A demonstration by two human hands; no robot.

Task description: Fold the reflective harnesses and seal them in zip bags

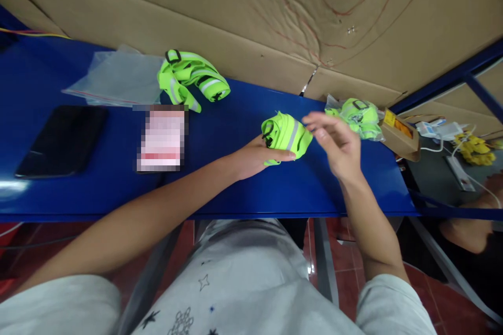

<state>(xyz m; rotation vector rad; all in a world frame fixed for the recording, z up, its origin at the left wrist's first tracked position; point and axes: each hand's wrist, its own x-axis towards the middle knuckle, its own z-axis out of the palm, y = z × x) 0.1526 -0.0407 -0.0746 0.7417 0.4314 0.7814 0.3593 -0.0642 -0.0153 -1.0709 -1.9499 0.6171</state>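
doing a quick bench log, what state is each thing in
Held green strap: bundled, gripped by left hand
Right hand: fingers bent, close to bundle, contact unclear
Loose green strap: looped, unbagged
Clear bags: lying flat
Phone: screen bright, content pixelated
Black tablet: flat, dark
Bagged green strap: in clear plastic
Carton: orange contents showing

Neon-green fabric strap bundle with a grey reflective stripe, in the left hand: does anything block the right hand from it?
Nothing visible does: the right hand is close beside the bundle, contact unclear; the clear-bagged neon-green straps lie beyond that hand.
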